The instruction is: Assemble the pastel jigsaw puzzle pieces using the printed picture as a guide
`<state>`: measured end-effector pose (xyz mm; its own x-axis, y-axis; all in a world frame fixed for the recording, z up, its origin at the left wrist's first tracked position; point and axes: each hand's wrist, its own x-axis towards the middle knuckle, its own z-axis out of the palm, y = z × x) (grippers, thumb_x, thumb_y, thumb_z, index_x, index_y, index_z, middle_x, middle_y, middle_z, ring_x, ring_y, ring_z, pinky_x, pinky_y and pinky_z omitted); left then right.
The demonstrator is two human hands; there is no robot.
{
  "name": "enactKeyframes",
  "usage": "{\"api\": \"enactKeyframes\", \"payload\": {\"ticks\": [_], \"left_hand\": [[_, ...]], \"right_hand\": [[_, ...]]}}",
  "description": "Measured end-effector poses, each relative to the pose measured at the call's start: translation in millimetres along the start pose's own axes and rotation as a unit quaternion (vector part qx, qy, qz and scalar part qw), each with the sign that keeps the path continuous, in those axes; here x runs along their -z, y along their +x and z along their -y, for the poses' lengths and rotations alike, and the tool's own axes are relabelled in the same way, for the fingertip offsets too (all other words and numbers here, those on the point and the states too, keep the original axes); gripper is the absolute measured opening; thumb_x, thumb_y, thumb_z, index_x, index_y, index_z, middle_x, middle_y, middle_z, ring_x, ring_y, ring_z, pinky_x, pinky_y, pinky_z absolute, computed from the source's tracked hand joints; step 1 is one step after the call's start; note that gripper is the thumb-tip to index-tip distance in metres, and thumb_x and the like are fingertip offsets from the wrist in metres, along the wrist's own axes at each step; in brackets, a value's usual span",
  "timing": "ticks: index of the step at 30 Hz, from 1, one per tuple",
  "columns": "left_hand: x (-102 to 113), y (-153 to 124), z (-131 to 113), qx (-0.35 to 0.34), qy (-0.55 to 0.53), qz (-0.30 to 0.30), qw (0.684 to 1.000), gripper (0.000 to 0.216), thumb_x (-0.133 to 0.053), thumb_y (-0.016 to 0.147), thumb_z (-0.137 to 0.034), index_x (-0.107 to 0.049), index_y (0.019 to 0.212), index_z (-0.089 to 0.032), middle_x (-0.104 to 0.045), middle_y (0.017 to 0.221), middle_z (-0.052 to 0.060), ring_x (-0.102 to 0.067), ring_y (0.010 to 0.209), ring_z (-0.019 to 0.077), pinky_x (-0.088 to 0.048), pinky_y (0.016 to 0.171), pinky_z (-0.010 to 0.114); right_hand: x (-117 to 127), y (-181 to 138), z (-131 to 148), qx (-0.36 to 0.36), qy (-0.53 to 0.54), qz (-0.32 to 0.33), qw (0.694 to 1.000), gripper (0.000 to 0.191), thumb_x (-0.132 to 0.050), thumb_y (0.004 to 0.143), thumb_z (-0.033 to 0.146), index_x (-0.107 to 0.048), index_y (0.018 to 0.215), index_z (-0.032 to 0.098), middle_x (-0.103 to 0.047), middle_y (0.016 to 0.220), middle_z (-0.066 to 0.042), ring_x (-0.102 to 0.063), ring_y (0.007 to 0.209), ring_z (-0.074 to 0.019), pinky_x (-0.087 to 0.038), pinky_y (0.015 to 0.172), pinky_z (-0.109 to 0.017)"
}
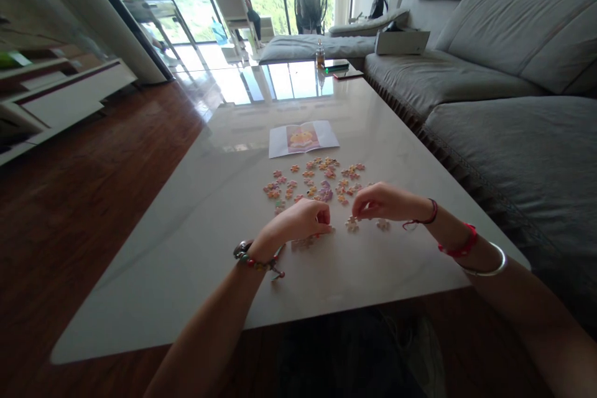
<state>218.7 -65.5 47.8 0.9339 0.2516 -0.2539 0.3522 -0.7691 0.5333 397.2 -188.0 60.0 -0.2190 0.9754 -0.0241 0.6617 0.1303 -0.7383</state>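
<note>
Small jigsaw puzzle pieces in orange, pink and purple lie scattered on the white glossy table. My left hand is closed, thumb and fingers pinched low over a puzzle piece at the near edge of the scatter. Under and beside its wrist lie more pieces, partly covered. To the right, my right hand pinches with its fingertips at a pale puzzle piece on the table. Another pale piece rests below that palm. Beyond the scatter is a creased paper sheet with a printed orange picture.
At the table's far end stand a glass bottle and two phones. A grey sofa runs along the right, carrying a white box. Two people sit by the windows. A white cabinet is at the left.
</note>
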Motion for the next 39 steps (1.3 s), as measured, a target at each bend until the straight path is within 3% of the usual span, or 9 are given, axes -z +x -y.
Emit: {"api": "enactKeyframes", "payload": {"ticks": [3, 12, 17, 22, 28, 32, 39], "left_hand": [[-0.8, -0.1, -1.4, -0.02, -0.003, -0.016, 1.0, 0.011, -0.054, 0.067, -0.028, -0.056, 0.067, -0.017, -0.053, 0.056, -0.004, -0.046, 0.052, 0.0073, -0.031, 0.048, 0.018], [-5.3, 2.5, 3.5, -0.042, 0.008, -0.031, 0.999, 0.013, -0.052, 0.068, -0.028, -0.058, 0.068, -0.016, -0.052, 0.055, -0.005, -0.042, 0.051, 0.0068, -0.029, 0.049, 0.019], [-6.4, 2.7, 4.9, -0.041, -0.001, -0.027, 0.999, 0.012, -0.054, 0.067, -0.027, -0.057, 0.067, -0.016, -0.053, 0.056, -0.004, -0.044, 0.05, 0.0065, -0.029, 0.047, 0.018], [-4.4, 2.0, 3.3, -0.035, 0.005, -0.029, 0.999, 0.012, -0.055, 0.066, -0.028, -0.057, 0.065, -0.016, -0.052, 0.053, -0.005, -0.044, 0.05, 0.0065, -0.029, 0.046, 0.017], [-3.4, 1.8, 3.0, -0.016, 0.008, -0.024, 1.0, 0.011, -0.056, 0.064, -0.028, -0.059, 0.066, -0.017, -0.052, 0.055, -0.006, -0.044, 0.051, 0.006, -0.029, 0.046, 0.016], [-3.2, 1.5, 2.8, -0.014, 0.011, -0.02, 1.0, 0.011, -0.055, 0.065, -0.027, -0.059, 0.068, -0.018, -0.053, 0.056, -0.006, -0.045, 0.052, 0.006, -0.03, 0.047, 0.016], [-4.9, 2.0, 4.6, -0.01, 0.009, -0.018, 1.0, 0.012, -0.055, 0.067, -0.029, -0.059, 0.069, -0.019, -0.054, 0.058, -0.006, -0.046, 0.053, 0.006, -0.031, 0.048, 0.017]], "right_hand": [[-11.2, 4.7, 6.3, 0.008, 0.03, -0.006, 1.0, 0.015, -0.047, 0.077, 0.02, -0.06, 0.081, 0.011, -0.061, 0.072, -0.004, -0.055, 0.058, -0.0077, -0.043, 0.053, -0.018], [-40.7, 14.1, 9.5, 0.053, -0.037, -0.066, 0.996, 0.016, -0.047, 0.075, 0.01, -0.056, 0.087, 0.016, -0.063, 0.074, -0.001, -0.055, 0.061, -0.0073, -0.041, 0.058, -0.017], [-44.8, 14.7, 8.2, 0.069, -0.068, -0.096, 0.991, 0.018, -0.048, 0.072, 0.007, -0.052, 0.087, 0.016, -0.06, 0.071, 0.001, -0.053, 0.061, -0.0073, -0.039, 0.057, -0.017], [-46.8, 15.3, 5.3, 0.066, -0.064, -0.119, 0.989, 0.019, -0.047, 0.071, 0.005, -0.057, 0.082, 0.016, -0.061, 0.073, 0.0, -0.053, 0.063, -0.0073, -0.04, 0.06, -0.017], [-46.6, 15.1, 6.1, -0.005, -0.057, -0.164, 0.985, 0.015, -0.053, 0.065, 0.006, -0.06, 0.074, 0.016, -0.059, 0.061, 0.002, -0.05, 0.053, -0.006, -0.038, 0.053, -0.016], [-48.5, 14.9, 7.0, -0.029, -0.053, -0.163, 0.985, 0.012, -0.055, 0.065, 0.009, -0.06, 0.073, 0.016, -0.058, 0.059, 0.003, -0.05, 0.052, -0.0063, -0.037, 0.052, -0.016], [-53.5, 16.9, 3.6, 0.001, -0.108, -0.148, 0.983, 0.011, -0.055, 0.069, 0.009, -0.061, 0.073, 0.016, -0.058, 0.066, 0.0, -0.05, 0.061, -0.0088, -0.038, 0.058, -0.018]]}}
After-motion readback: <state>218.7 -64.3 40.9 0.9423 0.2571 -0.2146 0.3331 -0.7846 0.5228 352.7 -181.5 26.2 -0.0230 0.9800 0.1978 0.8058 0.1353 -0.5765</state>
